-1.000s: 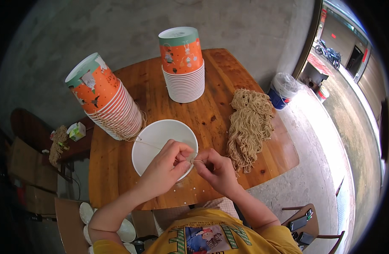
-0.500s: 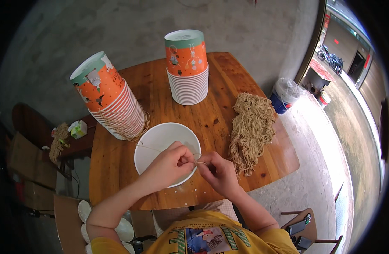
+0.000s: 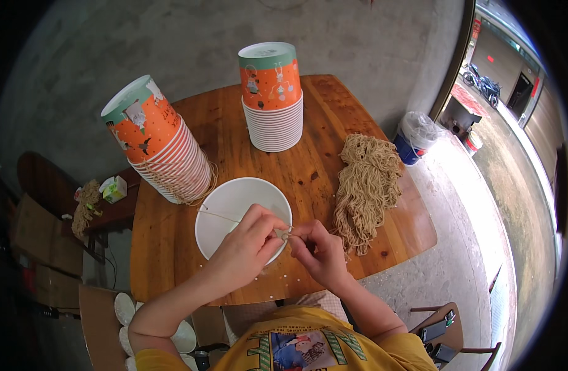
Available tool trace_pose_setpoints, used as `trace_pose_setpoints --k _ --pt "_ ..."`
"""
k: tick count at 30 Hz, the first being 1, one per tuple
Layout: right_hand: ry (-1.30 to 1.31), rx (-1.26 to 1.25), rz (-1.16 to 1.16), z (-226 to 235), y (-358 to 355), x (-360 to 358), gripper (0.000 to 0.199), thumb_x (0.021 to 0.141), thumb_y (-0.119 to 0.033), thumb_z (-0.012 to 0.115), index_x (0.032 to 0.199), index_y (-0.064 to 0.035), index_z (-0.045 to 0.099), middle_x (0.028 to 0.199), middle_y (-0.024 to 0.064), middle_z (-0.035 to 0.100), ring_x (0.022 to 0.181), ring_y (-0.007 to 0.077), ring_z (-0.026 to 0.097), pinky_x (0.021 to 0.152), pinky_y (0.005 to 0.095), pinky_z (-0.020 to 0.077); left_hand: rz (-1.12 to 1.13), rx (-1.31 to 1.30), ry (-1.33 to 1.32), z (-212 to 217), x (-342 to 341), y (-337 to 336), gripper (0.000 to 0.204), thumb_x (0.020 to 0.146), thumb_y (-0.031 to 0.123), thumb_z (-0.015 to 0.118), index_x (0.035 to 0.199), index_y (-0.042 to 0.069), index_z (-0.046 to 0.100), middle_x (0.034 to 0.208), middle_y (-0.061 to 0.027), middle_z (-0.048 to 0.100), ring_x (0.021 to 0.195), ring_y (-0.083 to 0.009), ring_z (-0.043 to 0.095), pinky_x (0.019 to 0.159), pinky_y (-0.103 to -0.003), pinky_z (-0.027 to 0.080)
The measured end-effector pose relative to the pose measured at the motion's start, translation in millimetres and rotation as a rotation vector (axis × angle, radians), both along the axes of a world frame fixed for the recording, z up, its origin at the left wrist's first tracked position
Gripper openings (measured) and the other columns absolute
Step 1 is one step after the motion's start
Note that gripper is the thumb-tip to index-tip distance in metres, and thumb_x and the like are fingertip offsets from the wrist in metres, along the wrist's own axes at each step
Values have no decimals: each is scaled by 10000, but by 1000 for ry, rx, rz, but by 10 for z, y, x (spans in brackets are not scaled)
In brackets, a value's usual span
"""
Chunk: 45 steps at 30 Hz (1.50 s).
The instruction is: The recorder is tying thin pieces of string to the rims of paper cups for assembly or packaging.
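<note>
A white paper bucket (image 3: 224,199) stands mouth up at the table's near edge. From its left rim a thin tan cord (image 3: 217,215) runs across the opening toward my fingers. My left hand (image 3: 250,242) reaches over the bucket, its fingertips pinched on the cord near the right rim. Thumb and forefinger of my right hand (image 3: 318,252) pinch the cord just outside that rim, close to the left fingertips. A small loop shows between the hands; its exact form is too small to make out. Right of the hands lies a heap of loose tan cords (image 3: 367,191).
Two stacks of upturned orange and green paper buckets stand on the wooden table (image 3: 315,167): a leaning left stack (image 3: 172,148), with cords hanging on it, and a back stack (image 3: 271,99). A carton (image 3: 98,315) holds more white buckets below left. A chair (image 3: 448,334) stands at lower right.
My left fingers have shifted and lifted slightly at the right rim, and the small loop between the hands shows more. My right hand stays nearly in place, still pinching.
</note>
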State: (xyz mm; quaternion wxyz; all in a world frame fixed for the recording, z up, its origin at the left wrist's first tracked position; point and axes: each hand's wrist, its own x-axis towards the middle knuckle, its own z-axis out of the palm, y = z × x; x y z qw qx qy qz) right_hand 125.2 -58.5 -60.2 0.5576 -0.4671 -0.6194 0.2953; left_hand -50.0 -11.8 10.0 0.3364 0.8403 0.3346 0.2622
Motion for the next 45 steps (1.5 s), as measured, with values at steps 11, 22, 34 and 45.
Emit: trace_pose_setpoints --k 11,22,34,45 --pt "-186 134 -34 -19 -22 -17 149 865 -61 676 969 -47 571 801 93 656 614 208 637 550 299 502 -57 69 17 -122 -32 82 114 904 52 583 1014 26 565 1010 -107 488 838 -252 605 699 -364 501" --pt "-305 234 -102 17 -17 -45 194 834 -57 690 958 -65 541 797 88 652 631 244 639 540 326 508 -6 568 205 -79 -36 -3 189 779 -8 625 960 10 572 948 -99 540 874 -285 602 727 -393 516" --pt "-355 390 -118 2 8 -85 190 793 -2 713 911 -60 575 741 49 619 537 171 570 468 279 456 127 -47 -102 -52 46 -64 84 858 -15 589 930 26 591 860 -48 588 758 -143 597 703 -280 487" --pt "-83 113 -94 7 -37 -77 109 879 -50 661 930 -40 564 685 31 587 545 57 512 490 219 418 42 -348 -211 -177 -1 69 128 880 33 599 991 55 539 868 -6 589 790 -86 563 733 -265 468"
